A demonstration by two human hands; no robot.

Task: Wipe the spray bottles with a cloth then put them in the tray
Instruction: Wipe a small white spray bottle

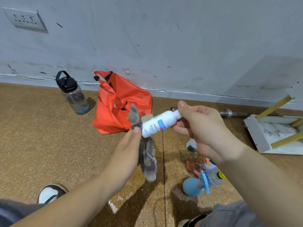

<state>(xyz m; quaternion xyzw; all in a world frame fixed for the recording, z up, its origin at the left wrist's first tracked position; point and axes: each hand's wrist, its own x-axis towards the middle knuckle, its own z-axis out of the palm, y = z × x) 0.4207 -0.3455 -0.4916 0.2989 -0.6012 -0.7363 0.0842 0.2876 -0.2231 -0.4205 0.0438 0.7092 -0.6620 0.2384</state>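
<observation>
Mid-air over the floor (49, 145), right hand (201, 128) grips white spray bottle (157, 124) by its neck; left hand (129, 149) pinches cloth (147, 159) against its base. Wiping underway; other bottles (211, 176) wait, tray (255, 133) shows none.

Wall (164, 38): pale grey, scuffed with dark marks and scratches, filling the upper half of the frame.
Socket plate (24, 19): white, set in the wall at upper left.
Skirting (196, 94): pale strip along the wall's foot.
Floor (41, 145): tan, speckled, cork-like; a thin dark seam runs down the centre.
Light: bright, throwing soft shadows on the floor toward the lower frame.
</observation>
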